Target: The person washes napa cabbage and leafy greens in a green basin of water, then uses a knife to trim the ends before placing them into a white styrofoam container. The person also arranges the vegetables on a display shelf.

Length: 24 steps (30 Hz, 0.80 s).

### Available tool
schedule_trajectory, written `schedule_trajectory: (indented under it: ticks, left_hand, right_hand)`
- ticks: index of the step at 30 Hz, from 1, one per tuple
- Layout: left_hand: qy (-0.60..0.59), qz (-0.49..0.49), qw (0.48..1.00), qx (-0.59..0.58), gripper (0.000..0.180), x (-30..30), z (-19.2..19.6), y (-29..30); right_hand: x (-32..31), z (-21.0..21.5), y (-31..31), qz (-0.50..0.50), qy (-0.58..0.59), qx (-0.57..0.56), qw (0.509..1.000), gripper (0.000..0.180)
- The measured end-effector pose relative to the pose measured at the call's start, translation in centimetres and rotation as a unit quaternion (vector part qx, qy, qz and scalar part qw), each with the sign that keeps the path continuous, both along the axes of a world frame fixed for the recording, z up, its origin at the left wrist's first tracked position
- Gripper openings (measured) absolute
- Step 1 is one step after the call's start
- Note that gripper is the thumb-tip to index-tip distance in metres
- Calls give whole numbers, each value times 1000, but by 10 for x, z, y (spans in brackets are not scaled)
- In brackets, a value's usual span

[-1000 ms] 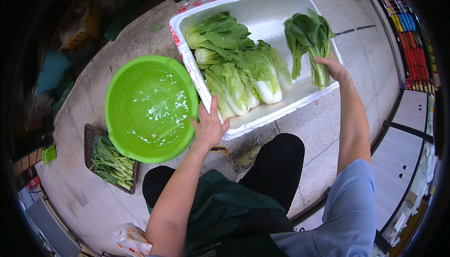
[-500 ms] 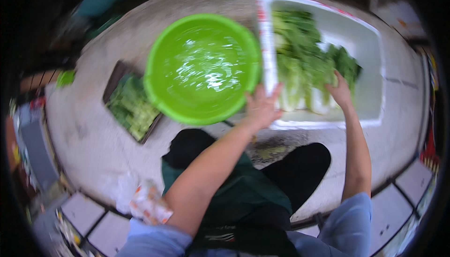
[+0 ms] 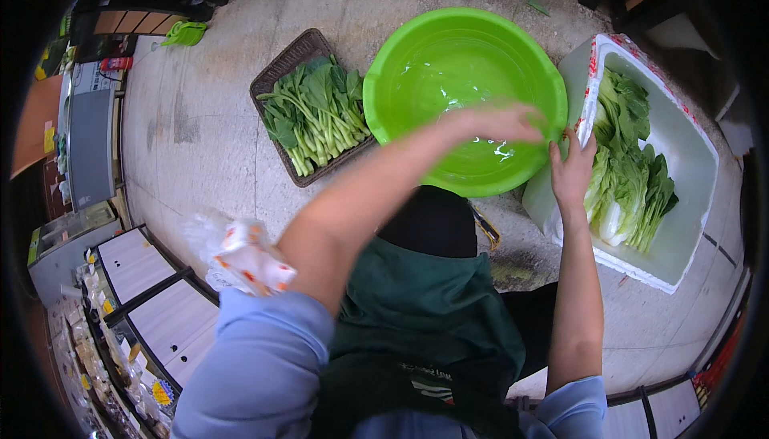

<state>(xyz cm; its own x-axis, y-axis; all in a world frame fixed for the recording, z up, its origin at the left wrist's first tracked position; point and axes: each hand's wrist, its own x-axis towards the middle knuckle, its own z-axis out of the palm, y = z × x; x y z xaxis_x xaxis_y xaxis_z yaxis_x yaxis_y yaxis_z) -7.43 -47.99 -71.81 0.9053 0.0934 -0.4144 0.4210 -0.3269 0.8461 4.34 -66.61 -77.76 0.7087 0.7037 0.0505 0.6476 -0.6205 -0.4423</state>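
Observation:
My left hand (image 3: 509, 122) reaches over a round green basin (image 3: 376, 90) of rippling water, near its right side. Motion smears its fingers, so what it may hold does not show. My right hand (image 3: 572, 171) rests at the left rim of a white foam box (image 3: 681, 259), next to the basin's edge, fingers apart. Inside the box lie leafy greens (image 3: 613, 187) with pale stems and dark leaves. Left of the basin, a brown woven basket (image 3: 276, 70) holds a pile of thin-stemmed greens (image 3: 316, 114).
A crumpled plastic bag with an orange-and-white pattern (image 3: 252, 259) sits by my left elbow. A small yellow-and-black tool (image 3: 486, 229) lies on the floor below the basin. White cabinets (image 3: 172, 323) and shelves line the lower left. A bright green object (image 3: 186, 33) stands far left.
My left hand has gone from the foam box's edge to above the basin. My right hand has left the greens for the box's rim. The whole view has turned, shifting everything rightward.

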Motion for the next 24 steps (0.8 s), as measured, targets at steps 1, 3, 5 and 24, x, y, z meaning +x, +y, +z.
schedule_trajectory:
  ticks: [1, 3, 5, 24]
  left_hand:
    - [5, 104, 994, -40, 47, -21, 3, 27]
    - [-52, 339, 939, 3, 37, -101, -22, 89]
    - [-29, 524, 847, 84, 30, -189, -42, 135]
    - [102, 749, 653, 46, 71, -438, -212, 105]
  right_hand:
    - [-1, 4, -3, 32, -84, -46, 995, 47]
    - [-8, 13, 6, 35, -63, -67, 995, 45]
    - [-6, 17, 7, 21, -24, -84, 996, 43]
    - [-14, 11, 14, 6, -78, -110, 991, 34]
